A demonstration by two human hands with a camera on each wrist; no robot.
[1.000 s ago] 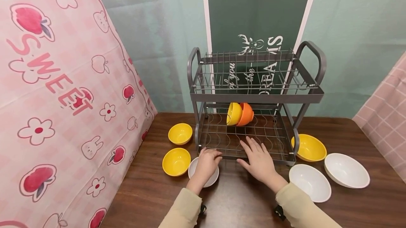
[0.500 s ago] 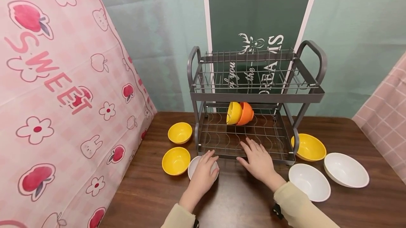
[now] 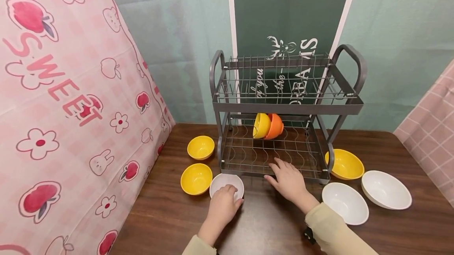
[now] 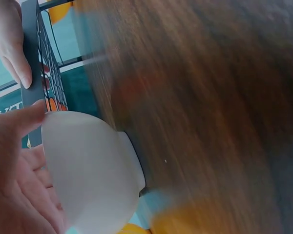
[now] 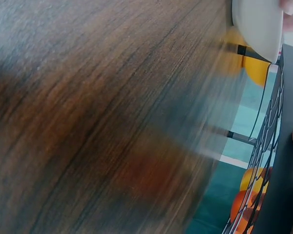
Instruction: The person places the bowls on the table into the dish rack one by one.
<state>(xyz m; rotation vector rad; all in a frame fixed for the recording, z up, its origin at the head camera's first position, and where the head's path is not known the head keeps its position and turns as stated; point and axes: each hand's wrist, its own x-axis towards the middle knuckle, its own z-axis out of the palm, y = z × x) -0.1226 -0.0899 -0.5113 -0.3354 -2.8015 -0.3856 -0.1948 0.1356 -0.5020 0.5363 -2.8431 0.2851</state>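
Note:
My left hand [image 3: 222,205] is over the near side of a small white bowl [image 3: 224,179] standing on the table in front of the rack's left corner. In the left wrist view the thumb tip is right at the rim of this white bowl [image 4: 85,165], and the fingers [image 4: 36,187] reach loosely over its opening. My right hand [image 3: 289,180] rests on the front edge of a two-tier dark grey dish rack [image 3: 287,108], its fingers spread over the lower tier. A yellow bowl [image 3: 261,126] and an orange bowl [image 3: 275,127] stand tipped on edge in that tier.
Left of the rack are two yellow bowls, one farther back [image 3: 200,147] and one nearer [image 3: 196,179]. To the right stand a larger yellow bowl [image 3: 345,164] and two white oval bowls, one nearer [image 3: 345,203] and one farther right [image 3: 386,190]. Fabric hangs behind the wooden table [image 3: 159,215].
My left hand has drawn back from the rack's front edge to the near side of the small white bowl, uncovering its far part. The right hand stays almost in place.

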